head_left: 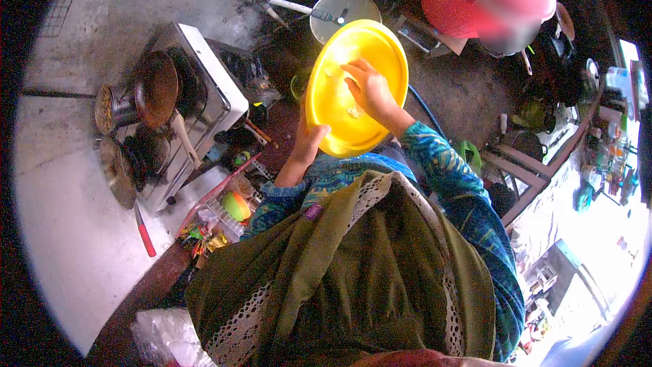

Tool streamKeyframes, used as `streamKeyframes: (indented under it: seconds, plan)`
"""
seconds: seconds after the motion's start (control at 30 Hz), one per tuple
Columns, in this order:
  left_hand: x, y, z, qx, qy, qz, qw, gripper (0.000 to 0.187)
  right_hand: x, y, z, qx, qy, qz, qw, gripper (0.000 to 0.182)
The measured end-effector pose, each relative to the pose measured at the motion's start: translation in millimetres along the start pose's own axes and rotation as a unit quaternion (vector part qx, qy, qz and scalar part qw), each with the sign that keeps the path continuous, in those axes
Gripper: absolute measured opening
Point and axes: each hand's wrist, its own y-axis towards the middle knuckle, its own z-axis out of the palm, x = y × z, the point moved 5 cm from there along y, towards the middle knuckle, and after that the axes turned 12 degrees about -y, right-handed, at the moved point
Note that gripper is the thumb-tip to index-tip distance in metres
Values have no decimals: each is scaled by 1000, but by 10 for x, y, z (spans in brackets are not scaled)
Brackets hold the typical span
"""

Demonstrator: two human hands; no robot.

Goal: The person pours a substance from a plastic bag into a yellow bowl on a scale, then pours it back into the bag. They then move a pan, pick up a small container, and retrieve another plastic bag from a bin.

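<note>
A yellow plastic bowl (pixel 333 112) is tilted in front of my body, its inside facing up toward me. My left hand (pixel 310 144) grips its lower left rim, the thumb on top and the other fingers hidden underneath. Over the inside of the bowl is my right hand (pixel 372 92), with its fingers pointing left and spread slightly apart. Small pale pieces (pixel 354 112) lie in the bowl below that hand, and a fainter bit shows near the fingertips. What these pieces are is too small to tell.
To the left, a brown pan (pixel 157 88) and other cookware stand beside a white-edged stove (pixel 217 71). A red-handled utensil (pixel 145 232) lies on the pale counter. A dish rack (pixel 219 212) holds bowls. Beyond my bowl are a round lid (pixel 346 10) and a large pink container (pixel 451 0).
</note>
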Motion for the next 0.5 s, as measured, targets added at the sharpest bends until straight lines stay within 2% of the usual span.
streamKeyframes:
  seconds: [0.03, 0.1, 0.13, 0.2, 0.33, 0.4, 0.5]
  plan:
    - [39, 3, -24, 1, 0, 0, 1000, 78, -6, 38, 22, -1, 0, 1, 1000, 24]
    - [94, 14, -62, 4, 57, 15, 998, 76, 131, 48, 111, 30, -97, -163, 981, 26]
    - [83, 9, -57, 4, 57, 16, 998, 76, 134, -1, 112, 29, -98, -163, 981, 26]
    - [34, -9, -48, -10, 21, 0, 1000, 77, 159, -181, 160, 107, -91, -160, 977, 25]
    - [-40, -45, 34, 14, 33, 18, 999, 80, 130, -380, 128, 146, -101, -142, 974, 24]
    - [2, -35, 12, 3, 43, 34, 998, 83, 27, -490, 226, 213, -87, -81, 970, 22]
    - [42, -13, -63, 10, 90, 51, 995, 83, 6, -604, 277, 205, -110, -29, 972, 17]
